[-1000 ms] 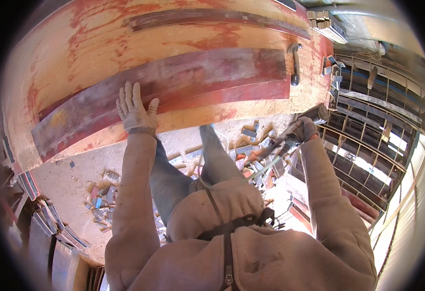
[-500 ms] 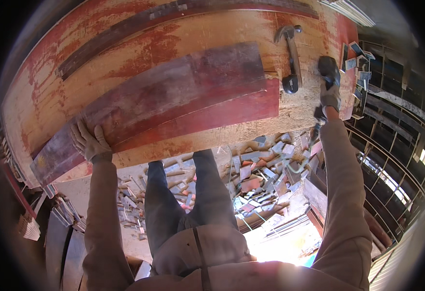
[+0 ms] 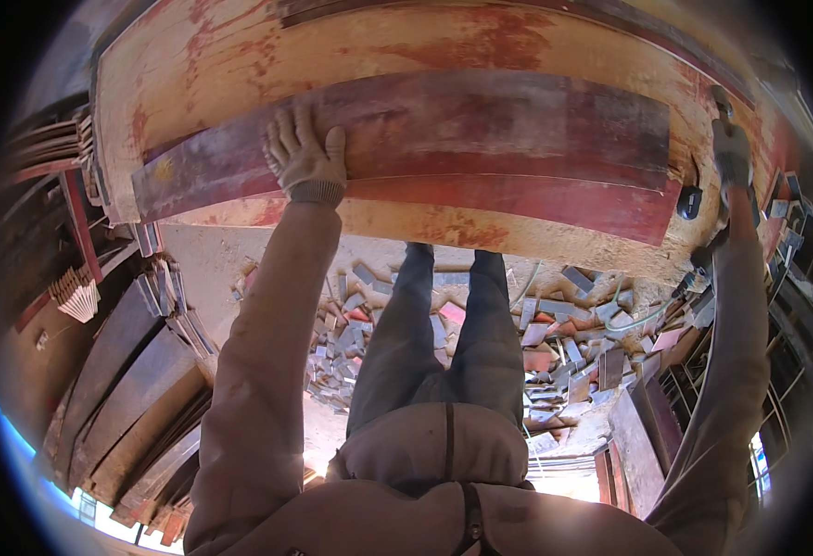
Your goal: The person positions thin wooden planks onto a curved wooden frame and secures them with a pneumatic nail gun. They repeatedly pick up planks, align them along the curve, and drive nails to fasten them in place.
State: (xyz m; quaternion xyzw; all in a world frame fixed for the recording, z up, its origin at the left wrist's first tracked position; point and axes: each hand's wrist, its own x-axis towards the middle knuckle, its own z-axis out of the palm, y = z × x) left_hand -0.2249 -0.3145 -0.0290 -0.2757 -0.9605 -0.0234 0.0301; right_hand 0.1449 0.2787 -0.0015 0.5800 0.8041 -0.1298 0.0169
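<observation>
My gloved left hand (image 3: pixel 306 156) lies flat with spread fingers on a long, curved, dark reddish-brown board (image 3: pixel 481 120), left of its middle. A redder board (image 3: pixel 555 204) shows beneath it along the near edge. At the right end of the worktable my gloved right hand (image 3: pixel 733 157) is closed around a dark hand-held tool (image 3: pixel 703 258). Its kind is unclear, as the hand and forearm cover much of it. A small black tape-measure-like case (image 3: pixel 690 202) lies between the board's right end and this hand.
The worktable (image 3: pixel 230 102) has a red-stained, plywood-like top. A long dark strip (image 3: pixel 332 9) lies at its far side. Offcuts (image 3: pixel 555 357) litter the floor around my legs, with a pale green hose (image 3: pixel 634 324) among them. Curved panels (image 3: pixel 138 389) are stacked at left.
The view has swung left, shifting the table and boards rightward in the picture. My left hand rests farther onto the board. My right hand keeps the dark tool; the hammer is no longer clearly visible.
</observation>
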